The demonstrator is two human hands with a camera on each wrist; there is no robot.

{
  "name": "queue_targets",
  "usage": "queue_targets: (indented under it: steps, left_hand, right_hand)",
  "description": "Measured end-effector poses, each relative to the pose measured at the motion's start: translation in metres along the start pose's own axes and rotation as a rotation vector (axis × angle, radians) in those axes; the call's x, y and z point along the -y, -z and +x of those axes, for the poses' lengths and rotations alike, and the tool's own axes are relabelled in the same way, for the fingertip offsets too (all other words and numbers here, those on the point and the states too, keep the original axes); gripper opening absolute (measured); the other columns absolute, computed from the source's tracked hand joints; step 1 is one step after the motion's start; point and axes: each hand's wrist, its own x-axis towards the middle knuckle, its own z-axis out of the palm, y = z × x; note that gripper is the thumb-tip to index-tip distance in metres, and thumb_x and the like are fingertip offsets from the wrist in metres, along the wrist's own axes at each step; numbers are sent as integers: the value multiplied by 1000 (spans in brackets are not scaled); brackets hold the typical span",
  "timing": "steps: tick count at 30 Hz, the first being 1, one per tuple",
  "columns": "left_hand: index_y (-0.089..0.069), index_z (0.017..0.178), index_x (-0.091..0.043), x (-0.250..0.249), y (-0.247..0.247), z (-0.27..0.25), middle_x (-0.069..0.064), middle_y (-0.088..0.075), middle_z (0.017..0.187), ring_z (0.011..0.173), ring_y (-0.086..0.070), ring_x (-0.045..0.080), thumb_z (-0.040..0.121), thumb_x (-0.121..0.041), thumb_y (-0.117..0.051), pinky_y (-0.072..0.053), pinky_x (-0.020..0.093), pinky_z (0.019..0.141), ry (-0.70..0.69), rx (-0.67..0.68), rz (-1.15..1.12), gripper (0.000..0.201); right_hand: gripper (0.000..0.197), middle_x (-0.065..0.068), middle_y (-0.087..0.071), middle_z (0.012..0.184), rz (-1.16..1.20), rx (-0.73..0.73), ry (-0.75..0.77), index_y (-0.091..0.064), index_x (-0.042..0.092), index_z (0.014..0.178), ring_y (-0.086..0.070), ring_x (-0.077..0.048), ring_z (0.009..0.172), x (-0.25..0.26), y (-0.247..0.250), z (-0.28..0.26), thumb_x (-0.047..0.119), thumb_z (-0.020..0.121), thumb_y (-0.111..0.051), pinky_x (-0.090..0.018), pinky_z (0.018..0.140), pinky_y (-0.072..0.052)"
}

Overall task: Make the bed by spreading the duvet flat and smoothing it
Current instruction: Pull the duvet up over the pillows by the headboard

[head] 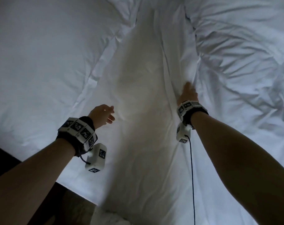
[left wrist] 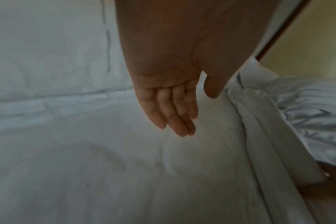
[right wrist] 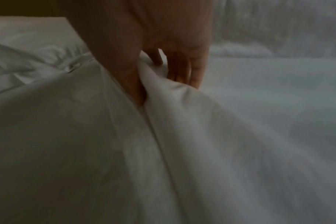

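Observation:
The white duvet lies crumpled in deep folds over the right half of the bed. Its long folded edge runs down the middle beside a flatter white strip of sheet. My right hand grips that edge. In the right wrist view the thumb and fingers pinch a ridge of the duvet. My left hand hovers over the sheet to the left, holding nothing. In the left wrist view its fingers are straight and together, with the duvet fold to their right.
Smooth white bedding covers the left of the bed; I cannot tell whether it is a pillow or more duvet. The bed's corner and dark floor lie at the lower left. A dark cable hangs from my right wrist.

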Motion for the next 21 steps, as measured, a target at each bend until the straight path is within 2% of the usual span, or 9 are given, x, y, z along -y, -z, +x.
queue_targets:
  steps: [2,4,6,9,13,17,19,20,21]
  left_hand:
    - [-51,74,-16,5,0,2,-6,-64,44,36,-56,1,96,-30,-44,-38,24,59,32,4,-48,27]
    - [-51,74,-16,5,-3,2,-1,-64,57,47,-58,9,97,-29,-43,-38,24,59,29,12,-60,27]
    - [-50,75,-16,0,-6,-1,2,-63,64,58,-55,17,97,-28,-42,-38,24,60,21,20,-56,27]
    - [-51,75,-15,-17,-12,-8,-2,-64,55,62,-55,19,97,-28,-44,-39,25,60,5,30,-96,27]
    - [-49,80,-14,-48,-29,-26,5,-60,76,67,-55,17,97,-29,-44,-41,26,63,-44,40,-163,23]
    - [-44,105,-12,-68,-47,-50,9,-57,91,81,-52,22,94,-32,-50,-43,31,72,-92,-10,-171,24]
    - [-42,120,-12,-65,-54,-60,7,-53,84,77,-50,21,92,-36,-52,-44,34,77,-55,-9,-126,39]
    - [-37,129,-12,-60,-57,-65,6,-53,85,82,-51,22,91,-39,-53,-44,36,81,-31,-6,-83,49]
    - [-32,135,-12,-54,-59,-69,9,-55,97,95,-52,26,90,-42,-54,-44,38,89,-14,-13,-26,59]
  right_hand:
    - [57,-20,-34,145,-43,50,51,-16,16,149,-39,-38,130,0,1,6,19,96,-38,-45,108,-36]
    - [51,-19,-40,143,-21,97,59,-26,15,147,-42,-36,129,1,2,3,16,97,-34,-40,107,-36]
    - [43,-19,-46,140,29,101,60,-41,8,139,-44,-35,127,6,6,-6,14,96,-35,-36,105,-35]
    - [37,-22,-52,132,63,119,80,-53,-2,124,-49,-36,122,12,17,-31,13,96,-35,-36,99,-40]
    - [35,-24,-59,122,109,232,195,-59,-3,116,-54,-37,113,14,19,-82,13,95,-38,-34,91,-43]
    - [34,-22,-62,118,129,401,249,-63,0,111,-57,-34,111,-8,0,-143,18,94,-40,-29,81,-39]
    - [33,-20,-63,110,134,460,250,-64,0,108,-59,-31,107,-21,-2,-166,20,94,-43,-25,77,-36]
    - [31,-18,-62,102,130,479,264,-64,-1,104,-59,-29,103,-28,1,-177,18,94,-43,-25,76,-35]
    - [28,-16,-59,95,131,484,286,-64,-1,99,-58,-27,96,-35,6,-187,16,93,-43,-25,75,-35]
